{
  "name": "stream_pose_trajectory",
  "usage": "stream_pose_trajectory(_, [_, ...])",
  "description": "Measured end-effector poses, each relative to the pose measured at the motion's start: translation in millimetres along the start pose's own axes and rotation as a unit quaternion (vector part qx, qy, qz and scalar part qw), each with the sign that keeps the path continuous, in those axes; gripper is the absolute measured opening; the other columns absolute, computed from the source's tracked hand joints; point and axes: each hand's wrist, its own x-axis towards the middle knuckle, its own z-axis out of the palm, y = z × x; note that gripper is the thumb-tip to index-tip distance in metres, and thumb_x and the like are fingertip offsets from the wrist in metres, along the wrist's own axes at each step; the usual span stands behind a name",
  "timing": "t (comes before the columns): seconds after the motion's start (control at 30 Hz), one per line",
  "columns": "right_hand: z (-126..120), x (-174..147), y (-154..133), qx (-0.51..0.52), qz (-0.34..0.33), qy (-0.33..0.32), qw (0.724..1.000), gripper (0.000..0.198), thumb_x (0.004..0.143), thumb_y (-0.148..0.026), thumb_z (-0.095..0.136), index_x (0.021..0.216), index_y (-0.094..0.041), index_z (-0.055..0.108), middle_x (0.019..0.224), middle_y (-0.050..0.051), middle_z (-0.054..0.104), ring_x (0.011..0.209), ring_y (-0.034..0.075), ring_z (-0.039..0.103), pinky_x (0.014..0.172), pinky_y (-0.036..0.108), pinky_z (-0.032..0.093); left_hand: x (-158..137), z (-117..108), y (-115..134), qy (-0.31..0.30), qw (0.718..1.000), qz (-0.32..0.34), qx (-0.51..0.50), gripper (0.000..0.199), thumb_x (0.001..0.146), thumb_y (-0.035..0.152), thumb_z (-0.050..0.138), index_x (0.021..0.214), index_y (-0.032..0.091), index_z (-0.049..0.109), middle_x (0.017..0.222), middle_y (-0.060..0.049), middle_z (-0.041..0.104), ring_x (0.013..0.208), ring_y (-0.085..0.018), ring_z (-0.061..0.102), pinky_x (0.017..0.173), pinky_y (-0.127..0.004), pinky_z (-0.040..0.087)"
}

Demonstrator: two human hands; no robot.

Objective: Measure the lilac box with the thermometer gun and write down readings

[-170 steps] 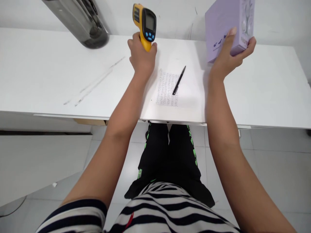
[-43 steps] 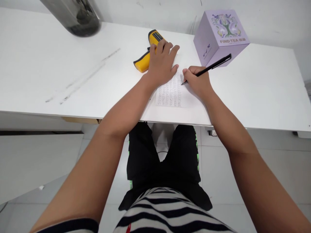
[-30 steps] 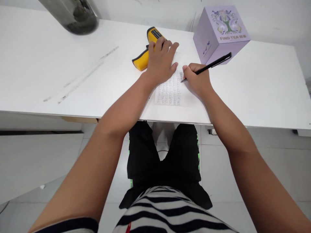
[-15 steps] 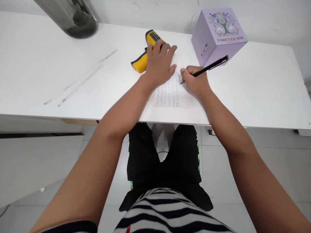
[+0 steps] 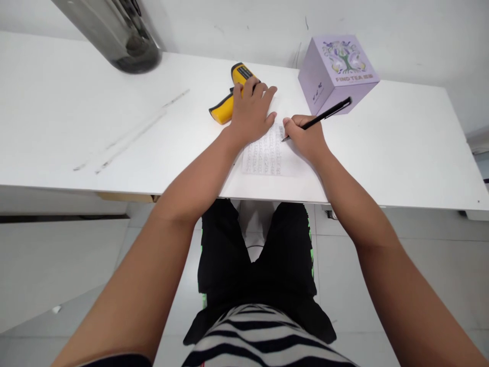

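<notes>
My right hand (image 5: 308, 136) is closed around a black pen (image 5: 328, 113), which leans up to the right with its tip on a white sheet of paper (image 5: 263, 155). Several columns of small handwriting fill the sheet's left and middle parts. My left hand (image 5: 252, 111) lies open and spread over the upper left of the paper, hiding that corner. Just behind its fingers lies a yellow and black gun-shaped device (image 5: 223, 108), partly covered by the hand; whether the fingers touch it I cannot tell.
A lilac tea box (image 5: 324, 76) stands at the back right, close to the wall. At the back left is a dark translucent bottle (image 5: 133, 51). Grey streaks mark the white table (image 5: 57, 127) on the left. My legs (image 5: 255, 275) are below its front edge.
The camera view has tilted slightly, so the whole scene sits a little lower. Both hands keep nearly the same places on the paper, and the pen stays in my right hand.
</notes>
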Motion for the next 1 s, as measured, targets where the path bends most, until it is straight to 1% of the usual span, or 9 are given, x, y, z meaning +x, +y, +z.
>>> stream_pose_trajectory(0.13, [0.9,0.2,1.0,-0.006,0.002,0.008,1.0,0.035,0.091,-0.029,0.061,0.06,-0.021,0.048,0.055,-0.003,0.045,0.064,0.013,0.051,0.064,0.029,0.044,-0.2,-0.4,0.6,0.026,0.998,-0.007,-0.048,0.106,0.063,0.077,0.036,0.162,0.043,0.022,0.153,0.015,0.051,0.157,-0.024,-0.019,0.125,-0.057,-0.005])
stream_pose_trajectory(0.27, [1.2,0.3,1.9,-0.005,0.002,0.023,1.0,0.037,0.091,-0.03,0.062,0.059,-0.022,0.048,0.054,-0.003,0.044,0.063,0.013,0.051,0.062,0.03,0.043,-1.0,-0.3,3.8,0.055,0.997,-0.021,-0.057,0.097,0.07,0.074,0.039,0.161,0.042,0.027,0.154,0.009,0.051,0.159,-0.028,-0.009,0.126,-0.058,-0.003])
stream_pose_trajectory(0.4, [1.2,-0.2,0.4,0.0,0.005,0.034,0.999,0.038,0.092,-0.03,0.061,0.057,-0.022,0.046,0.053,-0.003,0.042,0.061,0.013,0.05,0.062,0.03,0.043,-1.6,0.0,4.2,0.068,0.996,-0.009,-0.055,0.092,0.074,0.073,0.041,0.159,0.041,0.032,0.153,0.005,0.052,0.159,-0.032,-0.003,0.125,-0.062,-0.002])
stream_pose_trajectory(0.57, [1.4,-0.4,-0.3,-0.003,0.008,0.033,0.999,0.038,0.091,-0.03,0.062,0.058,-0.022,0.045,0.053,-0.003,0.042,0.061,0.013,0.049,0.061,0.03,0.043,-0.6,-0.4,4.8,0.049,0.998,-0.022,-0.023,0.084,0.081,0.074,0.034,0.157,0.04,0.035,0.15,0.006,0.055,0.157,-0.031,-0.007,0.124,-0.062,-0.002])
stream_pose_trajectory(0.7, [1.3,0.6,0.8,0.003,0.009,0.032,0.999,0.039,0.09,-0.031,0.062,0.057,-0.023,0.043,0.053,-0.003,0.04,0.06,0.013,0.046,0.06,0.03,0.042,-1.4,-1.5,6.7,0.055,0.998,-0.024,-0.025,0.079,0.085,0.068,0.033,0.156,0.034,0.037,0.15,0.003,0.055,0.156,-0.031,-0.005,0.123,-0.064,-0.005])
stream_pose_trajectory(0.8, [1.1,1.1,1.1,0.009,0.007,0.031,0.999,0.041,0.09,-0.032,0.063,0.056,-0.023,0.041,0.053,-0.004,0.039,0.059,0.013,0.045,0.06,0.03,0.043,-3.1,-3.0,7.7,0.061,0.997,-0.022,-0.031,0.078,0.083,0.065,0.036,0.155,0.036,0.04,0.153,0.002,0.052,0.157,-0.033,0.001,0.124,-0.063,0.0])
stream_pose_trajectory(0.87, [1.1,1.0,0.8,0.006,0.006,0.031,0.999,0.041,0.089,-0.033,0.063,0.056,-0.023,0.041,0.053,-0.004,0.039,0.059,0.013,0.045,0.059,0.03,0.043,-3.3,-3.2,7.5,0.062,0.997,-0.021,-0.035,0.078,0.081,0.065,0.038,0.156,0.04,0.039,0.153,0.003,0.052,0.158,-0.032,0.001,0.124,-0.062,0.001])
stream_pose_trajectory(0.93, [1.2,0.6,0.3,0.004,0.006,0.032,0.999,0.04,0.089,-0.034,0.064,0.056,-0.023,0.042,0.053,-0.003,0.041,0.059,0.013,0.046,0.059,0.029,0.043,-2.7,-2.7,6.9,0.058,0.997,-0.021,-0.036,0.08,0.081,0.064,0.038,0.157,0.041,0.036,0.153,0.004,0.052,0.158,-0.031,-0.002,0.125,-0.061,-0.002])
stream_pose_trajectory(1.0, [1.5,0.4,0.0,0.005,0.007,0.032,0.999,0.04,0.089,-0.034,0.063,0.056,-0.023,0.043,0.053,-0.003,0.041,0.059,0.013,0.048,0.059,0.03,0.044,-1.8,-2.0,6.3,0.05,0.998,-0.025,-0.031,0.083,0.081,0.065,0.037,0.159,0.038,0.032,0.154,0.005,0.052,0.158,-0.029,-0.006,0.124,-0.061,-0.008])
